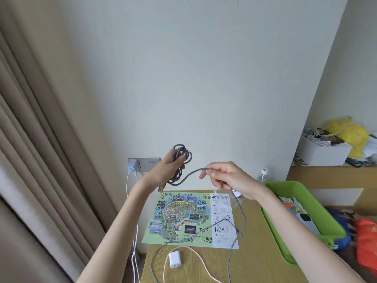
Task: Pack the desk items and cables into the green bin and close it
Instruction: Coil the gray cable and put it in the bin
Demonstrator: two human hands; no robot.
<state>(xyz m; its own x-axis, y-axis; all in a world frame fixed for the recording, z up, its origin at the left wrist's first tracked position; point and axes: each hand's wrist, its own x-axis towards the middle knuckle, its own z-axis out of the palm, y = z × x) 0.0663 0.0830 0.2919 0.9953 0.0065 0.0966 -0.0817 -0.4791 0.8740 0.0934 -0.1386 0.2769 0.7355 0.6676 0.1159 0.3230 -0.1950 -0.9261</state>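
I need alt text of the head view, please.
The left hand holds a coiled grey cable above a desk; the right hand pinches its loose strand. A map, a white charger and a green bin sit below.

The grey cable (179, 176) looks cloth-braided and matt, the green bin (285, 183) at the right smooth glossy plastic, the desk (261, 262) matt wood grain, the near white charger (175, 260) smooth plastic, the map (183, 217) printed paper.
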